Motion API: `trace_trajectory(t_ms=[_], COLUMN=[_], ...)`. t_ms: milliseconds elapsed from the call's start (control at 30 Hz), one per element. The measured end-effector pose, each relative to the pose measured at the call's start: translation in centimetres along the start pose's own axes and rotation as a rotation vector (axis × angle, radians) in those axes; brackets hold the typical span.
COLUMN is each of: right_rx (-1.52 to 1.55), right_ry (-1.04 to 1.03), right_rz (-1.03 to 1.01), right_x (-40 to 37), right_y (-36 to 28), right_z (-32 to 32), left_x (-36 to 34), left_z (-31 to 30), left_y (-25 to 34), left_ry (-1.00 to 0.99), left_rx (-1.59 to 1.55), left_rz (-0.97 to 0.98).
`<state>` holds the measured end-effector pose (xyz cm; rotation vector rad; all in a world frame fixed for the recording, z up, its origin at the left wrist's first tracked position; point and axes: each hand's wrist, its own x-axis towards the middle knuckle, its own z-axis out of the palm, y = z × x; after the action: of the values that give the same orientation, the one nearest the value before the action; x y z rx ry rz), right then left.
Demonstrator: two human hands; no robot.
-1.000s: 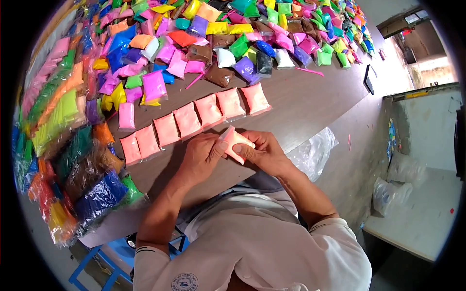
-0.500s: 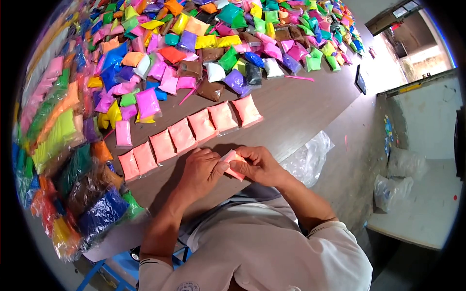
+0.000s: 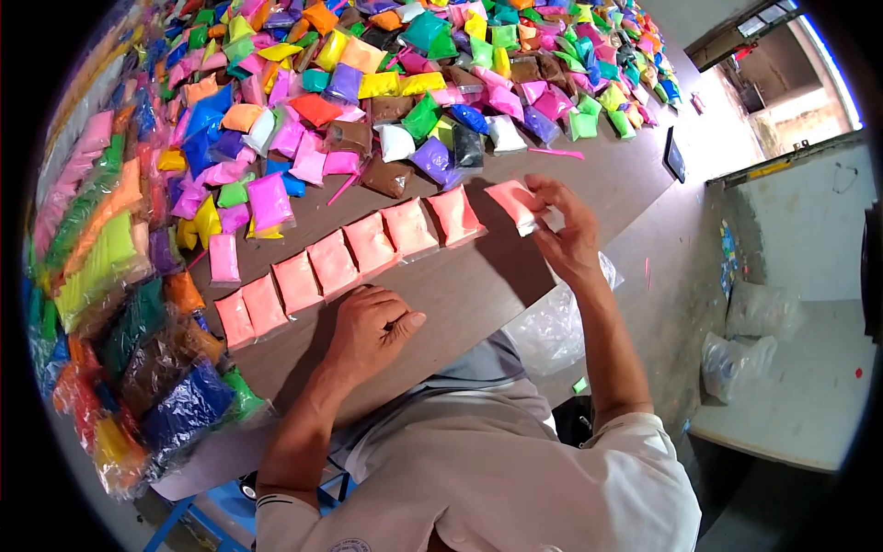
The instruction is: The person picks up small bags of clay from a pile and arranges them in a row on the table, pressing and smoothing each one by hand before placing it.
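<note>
Pink packet [image 3: 511, 204] is pinched in the right hand [image 3: 563, 241], just past the end of the pink row [image 3: 354, 248] — the laying-down step, I think. Next, set it flat beside the last one — left hand [image 3: 368, 331] rests empty, loosely curled

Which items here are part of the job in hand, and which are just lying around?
In hand: right hand holding pink packet; row of pink packets; left hand resting on table.
Lying about: mixed coloured packets; clear plastic bag; bundled packs at left.
</note>
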<state>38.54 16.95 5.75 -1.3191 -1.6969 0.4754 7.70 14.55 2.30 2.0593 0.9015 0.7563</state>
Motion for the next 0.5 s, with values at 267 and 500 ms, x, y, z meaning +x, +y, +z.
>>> trace_trajectory(t_ms=[267,500], right_rx=[-0.323,-0.276], right_ry=[-0.212,-0.154], right_rz=[-0.128,-0.114], right_x=[-0.1,-0.1], right_y=[3.3,1.4], right_z=[0.4,1.5], left_x=[0.1,0.2], left_z=[0.3,0.1], left_y=[0.2,0.4], left_ry=[0.039,0.035], left_rx=[0.049,0.085], left_rz=[0.022,0.025])
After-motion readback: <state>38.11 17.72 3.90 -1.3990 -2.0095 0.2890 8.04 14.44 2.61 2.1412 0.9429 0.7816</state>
